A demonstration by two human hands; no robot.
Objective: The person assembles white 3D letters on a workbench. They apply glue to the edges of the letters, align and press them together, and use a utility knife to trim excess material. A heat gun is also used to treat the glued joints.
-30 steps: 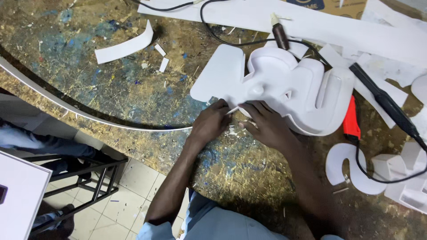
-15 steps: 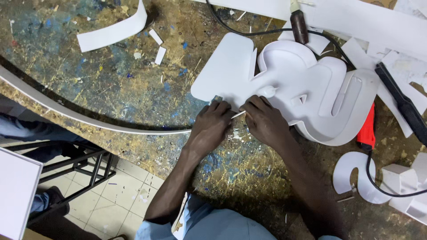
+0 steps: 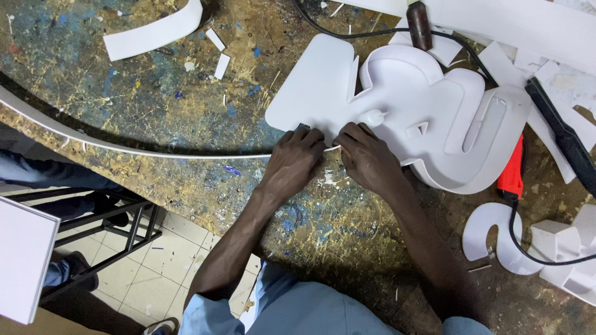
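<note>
While both hands crowd the near edge of the white moulded shape [image 3: 397, 105], what they pinch there is hard to make out: the left hand [image 3: 295, 162] curls its fingers over a small dark object at the shape's lower corner, too covered to identify, and the right hand [image 3: 367, 158] closes thumb and fingertips on a thin white strip [image 3: 332, 147] running between the two hands. The shape itself lies flat on the paint-spattered worktable [image 3: 155, 93], its raised rim facing up and its far side touching a pile of white offcuts cut off by the top of the view. A red-handled tool [image 3: 512, 174] is half tucked under the shape's right edge, and a black cable [image 3: 372, 32] loops away out of view. Open tabletop lies to the left, up to a long curved white strip [image 3: 93, 141] following the table's edge; a seated person's legs [image 3: 49, 180] show below it.
</note>
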